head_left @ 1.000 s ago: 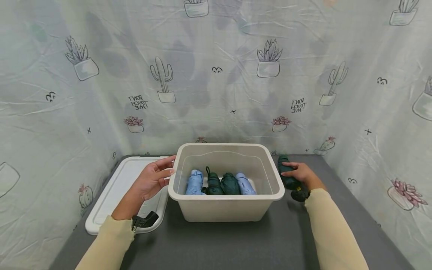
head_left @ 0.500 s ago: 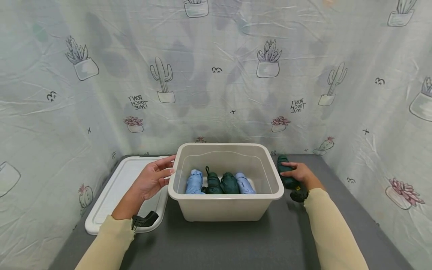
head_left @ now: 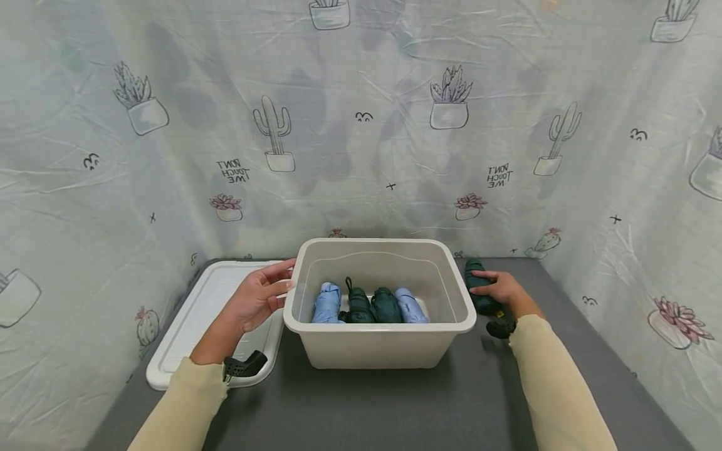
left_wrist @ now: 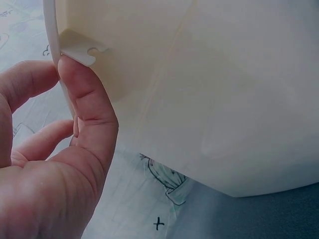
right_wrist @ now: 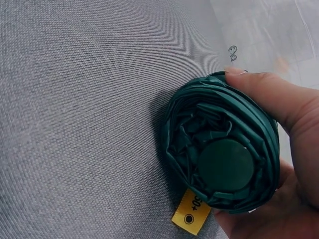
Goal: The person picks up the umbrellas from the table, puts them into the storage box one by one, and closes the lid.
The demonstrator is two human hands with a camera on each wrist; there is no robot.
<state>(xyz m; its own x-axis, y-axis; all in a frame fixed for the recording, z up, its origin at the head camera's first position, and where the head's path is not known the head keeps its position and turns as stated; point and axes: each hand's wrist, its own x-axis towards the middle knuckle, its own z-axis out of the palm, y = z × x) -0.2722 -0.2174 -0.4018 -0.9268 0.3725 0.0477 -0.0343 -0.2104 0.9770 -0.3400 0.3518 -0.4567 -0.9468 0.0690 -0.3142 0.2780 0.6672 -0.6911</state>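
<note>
My left hand (head_left: 256,300) pinches the left rim of a beige plastic bin (head_left: 378,347), thumb and fingertips on the edge in the left wrist view. Inside the bin lie a light blue folded umbrella (head_left: 327,304), two dark green folded umbrellas (head_left: 359,305) and a periwinkle folded umbrella (head_left: 411,305), side by side. Right of the bin, my right hand (head_left: 504,293) grips another dark green folded umbrella (head_left: 475,269) lying along the table. The right wrist view shows its round end (right_wrist: 227,164) and a yellow tag (right_wrist: 192,211), with thumb and fingers around its sides.
A white lid (head_left: 197,319) lies flat on the dark grey table (head_left: 361,413), left of the bin and partly under my left arm. Behind and at both sides hangs a pale curtain (head_left: 361,150) printed with cacti.
</note>
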